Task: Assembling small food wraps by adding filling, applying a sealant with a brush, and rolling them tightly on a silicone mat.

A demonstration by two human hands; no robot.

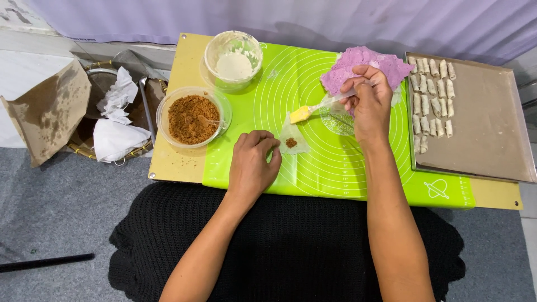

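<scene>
My right hand [368, 100] grips a clear-handled brush with a yellow head [301, 114], its tip just above a small thin wrapper [293, 138] on the green mat [335, 162]. A pinch of brown filling [291, 142] sits on the wrapper. My left hand [253, 161] rests curled on the mat, its fingertips touching the wrapper's left edge. A pink cloth [363, 66] lies behind my right hand.
A clear bowl of brown crumbs [191, 117] and a bowl of white paste [233, 62] stand at the left. A metal tray [486, 123] with several small rolls [432, 92] lies at the right. A basket with paper [114, 120] sits beside the low table.
</scene>
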